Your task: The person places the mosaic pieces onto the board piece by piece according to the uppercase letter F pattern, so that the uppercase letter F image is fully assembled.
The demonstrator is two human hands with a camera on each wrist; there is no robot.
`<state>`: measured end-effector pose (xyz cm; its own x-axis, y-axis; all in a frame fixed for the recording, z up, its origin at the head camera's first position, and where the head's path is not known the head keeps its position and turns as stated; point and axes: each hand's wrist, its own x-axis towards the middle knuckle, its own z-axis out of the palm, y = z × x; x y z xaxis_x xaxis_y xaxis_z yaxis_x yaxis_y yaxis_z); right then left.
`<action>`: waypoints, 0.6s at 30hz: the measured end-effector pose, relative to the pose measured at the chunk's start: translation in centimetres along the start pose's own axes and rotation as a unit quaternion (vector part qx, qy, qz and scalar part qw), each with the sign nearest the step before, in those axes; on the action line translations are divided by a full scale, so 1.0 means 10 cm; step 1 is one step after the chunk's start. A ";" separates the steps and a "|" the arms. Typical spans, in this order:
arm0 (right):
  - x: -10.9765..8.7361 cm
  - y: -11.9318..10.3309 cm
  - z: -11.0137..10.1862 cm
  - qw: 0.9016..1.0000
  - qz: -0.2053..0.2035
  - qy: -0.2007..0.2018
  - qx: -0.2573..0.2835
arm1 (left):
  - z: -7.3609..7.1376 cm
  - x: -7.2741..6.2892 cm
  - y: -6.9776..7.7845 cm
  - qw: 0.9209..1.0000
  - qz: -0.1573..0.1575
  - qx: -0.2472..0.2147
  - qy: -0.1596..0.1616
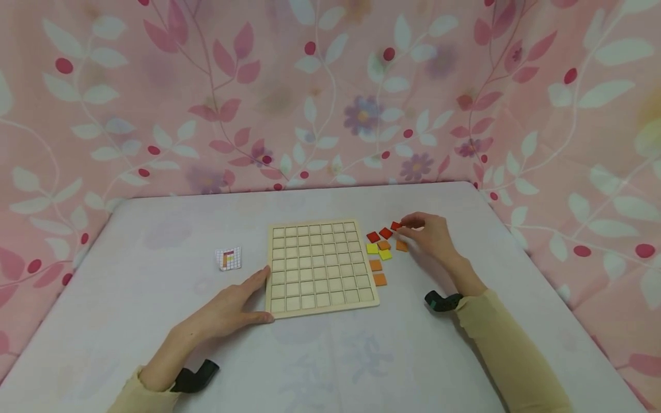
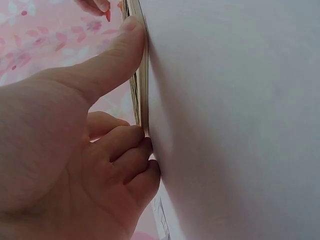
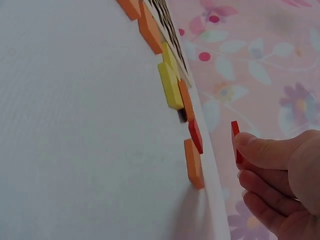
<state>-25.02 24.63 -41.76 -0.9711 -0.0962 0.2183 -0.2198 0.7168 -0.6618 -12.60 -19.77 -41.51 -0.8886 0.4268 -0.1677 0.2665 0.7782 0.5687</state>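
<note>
Floral cloth [image 1: 279,92] backs your white table [image 1: 403,355]; right hand [image 1: 431,235] pinches a red tile [image 1: 395,226], unclenched left hand [image 1: 227,310] touches the board [image 1: 318,268].

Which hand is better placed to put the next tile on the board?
Probably the right hand: it pinches a red tile, and the other tiles lie near it. The left hand touches the board at its left side and holds none.
</note>
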 end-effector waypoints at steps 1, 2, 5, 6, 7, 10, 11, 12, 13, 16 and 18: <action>0.01 -0.04 0.01 1.000 0.000 -0.003 0.001 | 0.00 0.00 0.00 1.000 0.002 0.002 0.000; 0.02 -0.08 0.03 1.000 0.001 -0.006 0.001 | 0.01 0.00 0.00 1.000 0.000 0.002 0.000; 0.04 -0.17 0.07 1.000 0.001 -0.013 0.003 | 0.02 0.00 0.00 1.000 0.001 0.005 0.001; 0.05 -0.20 0.09 1.000 0.000 -0.014 0.007 | 0.02 0.00 0.00 1.000 0.001 0.006 0.001; 0.06 -0.23 0.11 1.000 -0.002 -0.016 0.011 | 0.02 0.00 0.00 1.000 0.003 0.007 0.002; 0.10 -0.30 0.17 1.000 -0.011 -0.017 0.020 | 0.03 0.00 -0.01 1.000 0.003 0.006 0.002; 0.11 -0.32 0.20 1.000 -0.013 -0.018 0.021 | 0.03 0.00 -0.02 1.000 0.004 0.007 0.002; 0.13 -0.35 0.22 0.999 -0.014 -0.020 0.022 | 0.03 0.00 -0.02 1.000 0.004 0.008 0.003; 0.14 -0.37 0.25 0.999 -0.014 -0.024 0.022 | 0.03 0.00 -0.02 1.000 0.003 0.009 0.003; 0.18 -0.45 0.33 0.999 -0.011 -0.036 0.020 | 0.04 0.00 -0.02 1.000 0.001 0.011 0.006; 0.20 -0.51 0.38 0.999 -0.014 -0.043 0.021 | 0.04 0.00 -0.02 1.000 0.000 0.012 0.007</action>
<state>-26.16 18.18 -40.64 -0.9688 -0.1757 0.1750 -0.2480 0.6834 -0.6867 -12.49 -19.79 -41.94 -0.8939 0.4206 -0.1553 0.2759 0.7890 0.5490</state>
